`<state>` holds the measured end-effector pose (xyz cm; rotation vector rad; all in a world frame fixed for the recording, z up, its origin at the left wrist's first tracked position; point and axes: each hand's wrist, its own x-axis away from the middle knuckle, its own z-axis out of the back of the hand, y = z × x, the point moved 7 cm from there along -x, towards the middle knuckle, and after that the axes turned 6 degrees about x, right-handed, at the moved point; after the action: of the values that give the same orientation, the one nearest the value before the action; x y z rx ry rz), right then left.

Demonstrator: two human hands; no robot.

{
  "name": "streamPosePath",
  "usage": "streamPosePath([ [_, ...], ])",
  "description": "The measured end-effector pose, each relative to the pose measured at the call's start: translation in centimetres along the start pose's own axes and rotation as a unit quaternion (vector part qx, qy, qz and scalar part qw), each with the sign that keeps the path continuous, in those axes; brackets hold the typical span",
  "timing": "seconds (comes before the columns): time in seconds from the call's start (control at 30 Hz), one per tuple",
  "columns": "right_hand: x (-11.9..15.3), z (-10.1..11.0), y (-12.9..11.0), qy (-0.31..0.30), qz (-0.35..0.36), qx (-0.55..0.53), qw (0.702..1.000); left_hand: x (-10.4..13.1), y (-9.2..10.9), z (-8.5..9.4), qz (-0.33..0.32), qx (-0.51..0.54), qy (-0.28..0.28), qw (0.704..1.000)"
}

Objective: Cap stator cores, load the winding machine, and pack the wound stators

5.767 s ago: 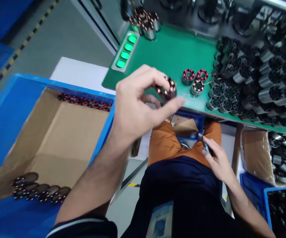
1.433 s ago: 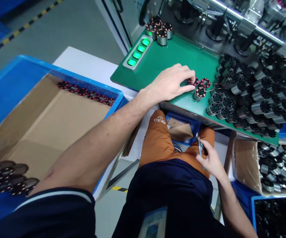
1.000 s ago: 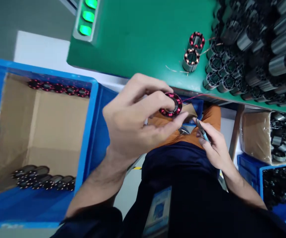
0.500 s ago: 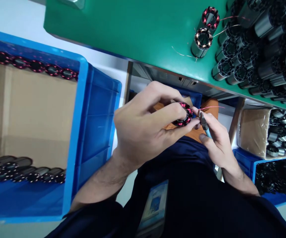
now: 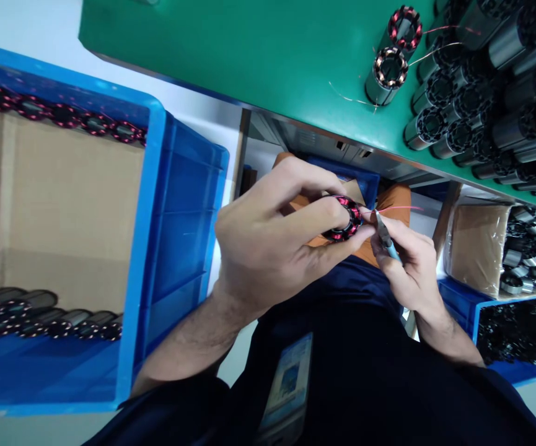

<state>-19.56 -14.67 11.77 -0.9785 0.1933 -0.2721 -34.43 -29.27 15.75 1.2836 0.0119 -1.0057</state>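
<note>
My left hand (image 5: pixel 277 241) is wrapped round a wound motor stator (image 5: pixel 352 218), a black ring with red wire coils, with a finger in its bore. A thin red wire (image 5: pixel 400 208) sticks out from it to the right. My right hand (image 5: pixel 409 260) grips small cutting pliers (image 5: pixel 386 238) with light blue handles. The pliers' jaws are at the wire, close beside the stator; I cannot tell whether they touch it. The left fingers hide much of the stator's body.
A green table (image 5: pixel 249 49) lies ahead, with two wound stators (image 5: pixel 387 75) and many stator cores (image 5: pixel 435 90) on its right. At left stands a blue crate (image 5: pixel 156 186) with cardboard and rows of stators. Boxes of metal rings (image 5: pixel 523 254) and black parts (image 5: pixel 518 331) are at right.
The pliers have tilted slightly, and their jaws have come onto the line of the red wire. The left hand keeps its hold on the stator. The view has shifted a little.
</note>
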Motion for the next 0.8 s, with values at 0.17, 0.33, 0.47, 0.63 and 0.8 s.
streamPosePath([
  [0.17, -0.3, -0.2, 1.9, 0.011, -0.054, -0.002, 0.998, 0.7, -2.0, -0.2, 0.105, 0.078, 0.015, 0.991],
  [0.33, -0.8, 0.5, 2.7, 0.047, -0.036, 0.109, 0.992, 1.6, -5.0, -1.7, 0.243, 0.31, 0.016, 0.919],
  [0.47, -0.8, 0.7, 1.5, 0.096, 0.038, 0.176, 0.979, 1.5, -5.8, -3.1, 0.269, 0.393, 0.016, 0.879],
  [0.63, -0.7, 0.7, 0.5, 0.142, 0.074, 0.229, 0.96, 1.2, -5.6, -4.4, 0.304, 0.396, 0.023, 0.866],
  [0.8, -0.9, 1.1, 0.4, 0.153, 0.075, 0.231, 0.958, 1.1, -5.3, -5.0, 0.315, 0.383, 0.012, 0.868],
])
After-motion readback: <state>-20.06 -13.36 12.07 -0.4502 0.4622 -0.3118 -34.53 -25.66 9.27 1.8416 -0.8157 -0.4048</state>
